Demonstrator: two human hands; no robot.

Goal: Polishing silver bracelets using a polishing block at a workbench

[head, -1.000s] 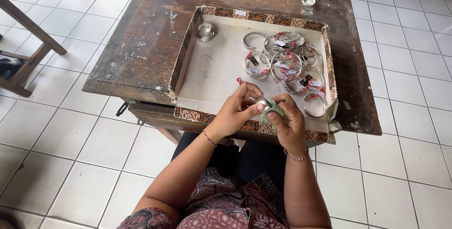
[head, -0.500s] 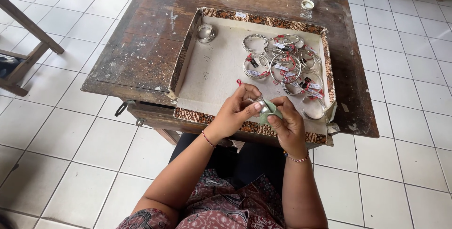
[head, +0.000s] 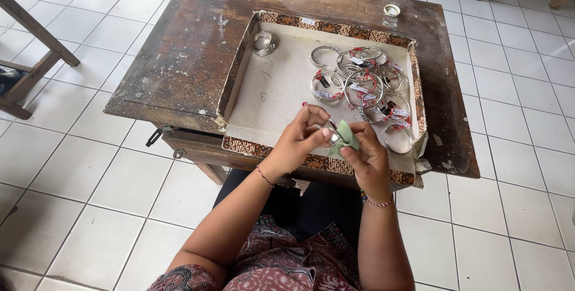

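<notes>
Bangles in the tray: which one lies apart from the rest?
The wide silver bangle in the tray's far left corner. It sits alone with no red tag visible, while the other bangles crowd together on the right side.

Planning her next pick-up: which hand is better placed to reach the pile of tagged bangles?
Probably the right hand: it sits just below the bangle pile, though it holds the green cloth. The left hand pinches a silver piece farther away.

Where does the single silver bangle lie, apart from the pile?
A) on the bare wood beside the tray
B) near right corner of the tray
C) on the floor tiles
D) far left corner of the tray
D: the single bangle lies inside the tray at its far left corner, while the pile of bangles fills the right side.
</notes>
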